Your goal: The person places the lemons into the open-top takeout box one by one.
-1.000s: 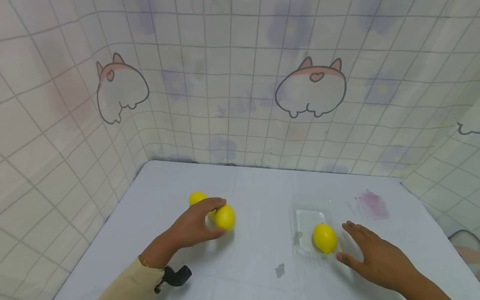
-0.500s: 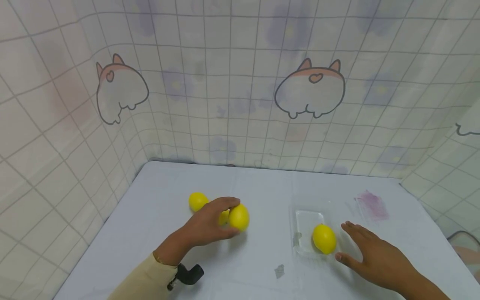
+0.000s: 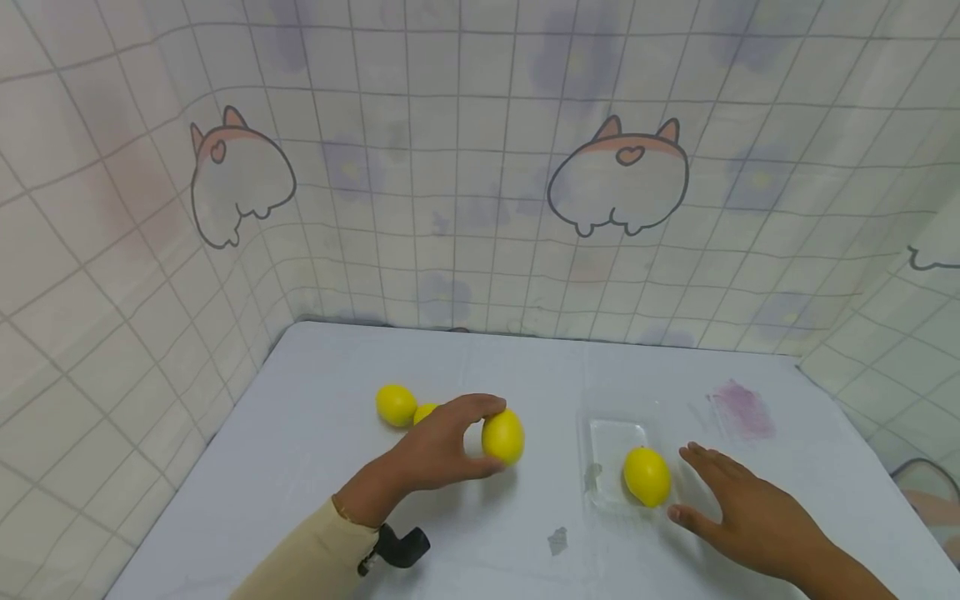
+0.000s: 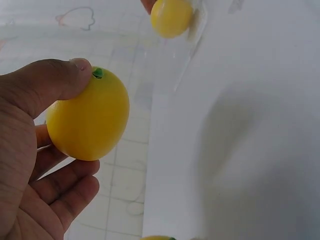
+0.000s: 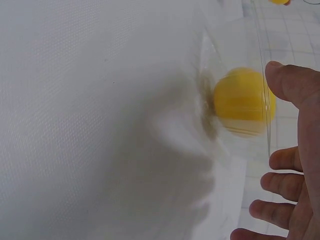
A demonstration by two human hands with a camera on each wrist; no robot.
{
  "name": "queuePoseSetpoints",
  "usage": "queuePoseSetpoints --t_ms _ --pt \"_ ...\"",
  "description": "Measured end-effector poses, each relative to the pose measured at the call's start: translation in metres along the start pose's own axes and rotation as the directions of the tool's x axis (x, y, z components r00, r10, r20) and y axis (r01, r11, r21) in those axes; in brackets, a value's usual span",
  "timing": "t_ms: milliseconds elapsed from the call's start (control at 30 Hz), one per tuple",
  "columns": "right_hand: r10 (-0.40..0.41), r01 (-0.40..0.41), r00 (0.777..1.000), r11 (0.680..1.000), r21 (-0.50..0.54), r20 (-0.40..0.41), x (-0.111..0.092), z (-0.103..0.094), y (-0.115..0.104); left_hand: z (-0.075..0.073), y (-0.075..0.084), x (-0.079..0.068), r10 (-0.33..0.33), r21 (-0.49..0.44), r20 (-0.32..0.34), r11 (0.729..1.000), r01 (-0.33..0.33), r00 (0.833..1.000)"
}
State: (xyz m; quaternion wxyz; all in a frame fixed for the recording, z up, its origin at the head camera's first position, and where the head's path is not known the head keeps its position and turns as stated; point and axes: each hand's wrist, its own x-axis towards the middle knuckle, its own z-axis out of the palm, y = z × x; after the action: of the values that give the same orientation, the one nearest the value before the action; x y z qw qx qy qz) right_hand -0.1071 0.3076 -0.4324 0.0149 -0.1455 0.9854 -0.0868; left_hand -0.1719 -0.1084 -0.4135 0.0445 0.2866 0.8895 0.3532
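My left hand pinches a yellow lemon between thumb and fingers, held above the table. In the left wrist view this lemon shows a small green mark at its stem end. Behind that hand lie two more lemons: one at the far left, the other lemon partly hidden by the hand. A clear plastic box on the right holds one lemon. Beside the box's right side is my right hand, its fingers extended and holding nothing. The right wrist view shows the boxed lemon through the clear wall.
The white table ends at a back wall hung with a checked curtain. A grey patch lies in front of the box, and a pink stain behind it. A black wrist mount hangs below the left sleeve.
My left hand has moved right with its lemon, away from the two lemons on the left, which show more now. My right hand and the box have stayed nearly still.
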Motion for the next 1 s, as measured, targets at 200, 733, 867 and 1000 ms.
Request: queuePoseSetpoints --t_ms 200,733,867,1000 --pt "0.006 -0.006 1.000 1.000 0.005 0.002 0.001 0.000 -0.001 0.006 0.006 0.007 -0.006 0.017 0.018 1.000 0.006 1.000" --pt "0.019 -0.019 1.000 1.000 0.006 0.010 0.000 0.001 -0.002 0.028 0.021 0.023 0.030 -0.019 0.046 0.999 -0.029 0.998" --pt "0.023 -0.023 1.000 1.000 0.008 0.019 -0.001 0.003 -0.001 0.033 0.025 0.026 0.037 -0.024 0.049 0.999 -0.036 0.998" --pt "0.024 -0.024 1.000 1.000 0.012 0.016 -0.001 0.004 0.000 0.039 0.029 0.030 0.031 -0.019 0.049 0.999 -0.030 0.998"
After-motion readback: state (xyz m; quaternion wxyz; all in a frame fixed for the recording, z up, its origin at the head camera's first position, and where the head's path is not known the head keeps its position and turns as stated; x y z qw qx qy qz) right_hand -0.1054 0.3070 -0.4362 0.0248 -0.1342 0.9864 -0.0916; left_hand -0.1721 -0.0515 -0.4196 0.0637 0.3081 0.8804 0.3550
